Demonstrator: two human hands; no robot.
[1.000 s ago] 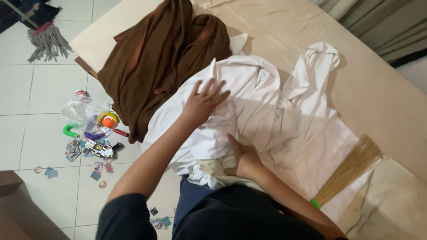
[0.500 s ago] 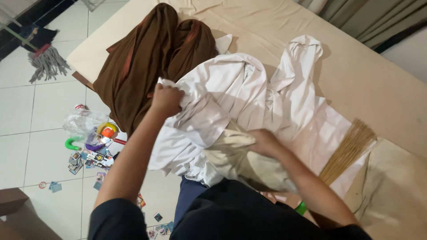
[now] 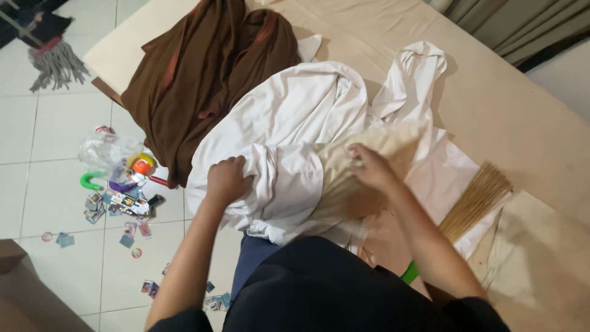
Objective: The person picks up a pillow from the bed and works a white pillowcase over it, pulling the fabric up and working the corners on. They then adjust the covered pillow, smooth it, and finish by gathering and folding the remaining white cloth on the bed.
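A heap of white cloth (image 3: 289,123) is shown lying on a bed (image 3: 491,92) covered by a beige sheet, near the edge where the person stands. The left hand (image 3: 226,180) is clenched into a fist over a bunched fold at the heap's near-left edge, so that the fabric is pinned and gathered rather than left to slide toward the floor. The right hand (image 3: 369,166) is closed on the top of a cream-coloured cloth (image 3: 350,178), which is drawn up from among the white folds; its blurred outline suggests motion, and the exact finger grip cannot be made out. The two hands are kept apart, one on each fabric, an arrangement that appears suited to separating one piece from the other. A brown garment (image 3: 209,80) is draped over the bed's far-left corner, touching the white heap but distinct from it, as though set aside. A straw broom (image 3: 473,200) lies flat on the bed just beside the right forearm, its bristles resting partly on white fabric. On the tiled floor (image 3: 49,172) to the left, a clear plastic bag (image 3: 107,154) with bright toys and scattered small cards (image 3: 117,206) is seen, and a mop head (image 3: 55,58) lies farther off.
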